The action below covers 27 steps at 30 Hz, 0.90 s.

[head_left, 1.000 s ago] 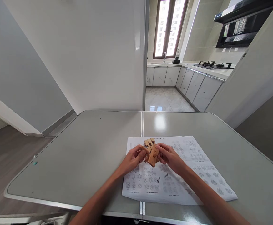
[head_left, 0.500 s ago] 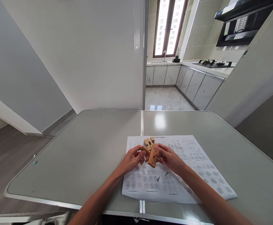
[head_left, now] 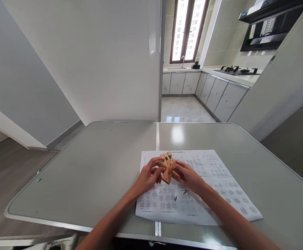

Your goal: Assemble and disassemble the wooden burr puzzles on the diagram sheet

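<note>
My left hand point(head_left: 150, 174) and my right hand point(head_left: 187, 176) meet over a printed sheet. Between them is a partly joined wooden puzzle point(head_left: 167, 176), its orange-brown bars crossing at angles. My left fingers pinch a bar on its left side. My right fingers grip its right side, near a short slanted bar. Just behind the hands, several paler notched wooden puzzle pieces point(head_left: 166, 156) lie side by side on the sheet. The fingers and crossing bars hide parts of one another, so the joints cannot be made out.
The white sheet point(head_left: 219, 189) carries rows of small line diagrams and lies on the grey table point(head_left: 109, 163). Two small dark marks or scraps show on the sheet near its middle. A metal seam point(head_left: 158, 135) crosses the table. Beyond stand a white wall and a kitchen.
The puzzle has turned a little in my hands, its front bar now tilting lower left. My left hand has shifted slightly up and right.
</note>
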{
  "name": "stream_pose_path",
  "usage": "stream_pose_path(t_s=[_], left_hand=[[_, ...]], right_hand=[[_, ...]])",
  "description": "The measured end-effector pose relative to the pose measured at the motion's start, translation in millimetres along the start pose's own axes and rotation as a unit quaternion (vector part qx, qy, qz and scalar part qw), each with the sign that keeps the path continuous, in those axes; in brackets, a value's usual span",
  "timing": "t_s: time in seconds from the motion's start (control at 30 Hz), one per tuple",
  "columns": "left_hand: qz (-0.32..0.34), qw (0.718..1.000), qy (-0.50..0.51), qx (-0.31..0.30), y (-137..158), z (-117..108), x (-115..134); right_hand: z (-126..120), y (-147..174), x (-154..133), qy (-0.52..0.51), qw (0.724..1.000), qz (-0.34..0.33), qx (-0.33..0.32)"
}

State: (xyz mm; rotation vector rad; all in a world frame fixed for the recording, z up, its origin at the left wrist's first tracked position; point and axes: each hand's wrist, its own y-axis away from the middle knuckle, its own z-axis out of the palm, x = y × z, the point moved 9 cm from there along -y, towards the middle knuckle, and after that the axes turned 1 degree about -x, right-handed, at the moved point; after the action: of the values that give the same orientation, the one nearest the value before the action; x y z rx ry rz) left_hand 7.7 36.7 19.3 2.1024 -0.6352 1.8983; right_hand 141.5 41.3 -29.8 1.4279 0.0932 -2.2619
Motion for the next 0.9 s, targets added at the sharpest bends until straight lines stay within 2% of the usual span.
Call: stream_pose_path(t_s=[0.17,0.3,0.43,0.57,0.9], left_hand=[[0.048,0.995,-0.081,0.010,3.6,1.1,8.3],[0.074,0.991,-0.107,-0.015,9.0,8.5,11.7],[0.058,0.990,-0.129,0.002,10.4,9.3,11.6],[0.038,0.991,-0.117,0.044,8.5,1.8,10.2],[0.052,0.990,-0.131,0.024,8.1,0.6,11.5]], right_hand=[[-3.9,-1.6,3.3,-0.009,1.000,0.002,0.016],[-2.5,-2.8,2.0,0.001,1.000,-0.011,0.020],[0.8,-2.9,6.6,-0.003,1.000,0.000,0.021],[8.0,-1.9,11.0,-0.002,1.000,0.003,-0.016],[12.6,2.2,5.8,0.030,0.999,-0.018,-0.033]])
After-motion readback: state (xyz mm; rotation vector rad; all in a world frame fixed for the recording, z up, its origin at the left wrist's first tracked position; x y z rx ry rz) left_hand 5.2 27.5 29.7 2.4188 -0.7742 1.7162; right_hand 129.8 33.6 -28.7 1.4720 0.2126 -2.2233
